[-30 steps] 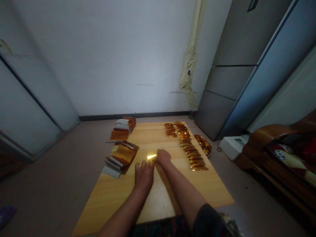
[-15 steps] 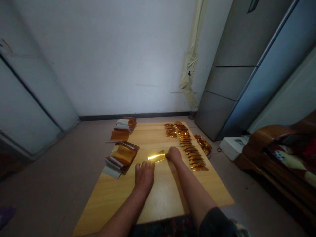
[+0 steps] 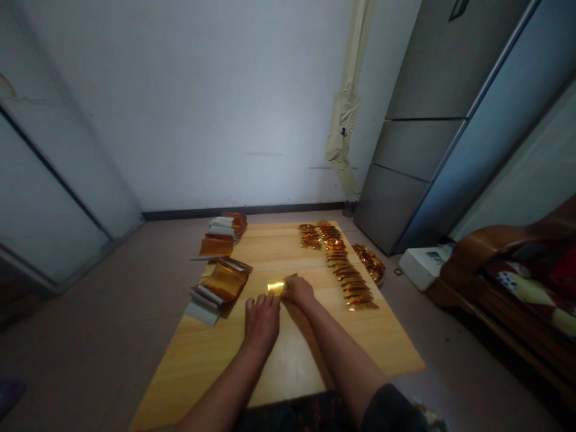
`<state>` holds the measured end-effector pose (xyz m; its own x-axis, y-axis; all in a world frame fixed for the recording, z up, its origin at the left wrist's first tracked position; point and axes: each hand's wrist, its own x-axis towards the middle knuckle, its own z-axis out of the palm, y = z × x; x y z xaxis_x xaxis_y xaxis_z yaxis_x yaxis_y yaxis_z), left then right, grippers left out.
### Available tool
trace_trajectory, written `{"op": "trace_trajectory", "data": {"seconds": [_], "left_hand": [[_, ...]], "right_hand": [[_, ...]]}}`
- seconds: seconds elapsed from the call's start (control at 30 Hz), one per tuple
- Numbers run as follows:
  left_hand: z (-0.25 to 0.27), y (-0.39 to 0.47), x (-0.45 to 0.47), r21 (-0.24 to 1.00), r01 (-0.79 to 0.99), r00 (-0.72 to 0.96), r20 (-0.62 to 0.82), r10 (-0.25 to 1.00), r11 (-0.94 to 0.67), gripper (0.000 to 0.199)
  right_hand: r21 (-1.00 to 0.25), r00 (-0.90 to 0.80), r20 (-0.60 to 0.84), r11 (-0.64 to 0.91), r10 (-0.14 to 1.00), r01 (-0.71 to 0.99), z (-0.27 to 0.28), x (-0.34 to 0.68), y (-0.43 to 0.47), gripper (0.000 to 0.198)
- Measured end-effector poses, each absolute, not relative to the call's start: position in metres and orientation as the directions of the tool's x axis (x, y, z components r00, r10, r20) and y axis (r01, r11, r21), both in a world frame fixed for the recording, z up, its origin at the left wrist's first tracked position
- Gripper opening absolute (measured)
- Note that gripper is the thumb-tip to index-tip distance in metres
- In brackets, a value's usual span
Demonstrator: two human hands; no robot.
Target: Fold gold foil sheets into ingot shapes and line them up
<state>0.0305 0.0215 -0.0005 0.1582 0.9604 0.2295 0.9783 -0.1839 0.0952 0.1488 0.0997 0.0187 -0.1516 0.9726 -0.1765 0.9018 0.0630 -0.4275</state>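
A shiny gold foil paper (image 3: 275, 287) lies on the wooden table, between my two hands. The fingertips of my left hand (image 3: 262, 321) press its near left edge down against the tabletop, with the fingers close together and slightly bent. At the sheet's right part, my right hand (image 3: 300, 292) is closed, pinching the foil, and covers much of that side. Left of my hands is a stack of loose gold foil sheets (image 3: 227, 282) with pale backs. To the right, folded gold foil pieces (image 3: 346, 273) stand in a long overlapping row.
A second foil stack (image 3: 218, 246) sits at the table's (image 3: 288, 372) far left edge. A shorter group of folded pieces (image 3: 309, 237) lies at the back right. Beyond the right edge, a container of gold pieces (image 3: 369, 263) stands near a white box (image 3: 420, 267) and a refrigerator (image 3: 405, 162).
My right hand has moved left toward my left hand, bringing the foil's right side over. Less of the gold sheet shows now. My left hand stays almost in place.
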Motion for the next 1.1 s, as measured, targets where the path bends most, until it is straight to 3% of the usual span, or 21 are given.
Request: {"op": "trace_trajectory", "data": {"seconds": [0.27,0.47,0.6,0.73,0.9,1.1], "left_hand": [[0.0,0.022,0.027,0.113,0.975,0.162,0.224,0.961,-0.191,0.024],[0.0,0.035,0.017,0.218,0.958,0.14,0.217,0.966,-0.188,0.025],[-0.001,0.044,0.014,0.287,0.943,0.1,0.232,0.968,-0.167,0.019],[-0.004,0.051,0.018,0.316,0.939,0.051,0.257,0.965,-0.133,0.02],[-0.003,0.054,0.025,0.301,0.942,0.052,0.31,0.949,-0.15,0.037],[-0.003,0.054,0.028,0.275,0.947,0.053,0.372,0.927,-0.164,0.034]], "right_hand": [[-0.446,-0.102,-0.087,0.053,0.991,0.893,0.012,0.175,0.11,0.03],[-0.496,-0.182,-0.015,0.151,0.983,0.855,0.007,0.186,0.106,0.061],[-0.479,-0.15,-0.058,0.104,0.987,0.872,0.008,0.183,0.1,0.05],[-0.536,-0.135,0.004,0.116,0.991,0.836,0.008,0.183,0.091,0.041],[-0.595,-0.11,0.078,0.135,0.991,0.792,0.003,0.185,0.084,0.025],[-0.623,-0.1,0.077,0.126,0.992,0.772,0.0,0.186,0.085,0.009]]}}
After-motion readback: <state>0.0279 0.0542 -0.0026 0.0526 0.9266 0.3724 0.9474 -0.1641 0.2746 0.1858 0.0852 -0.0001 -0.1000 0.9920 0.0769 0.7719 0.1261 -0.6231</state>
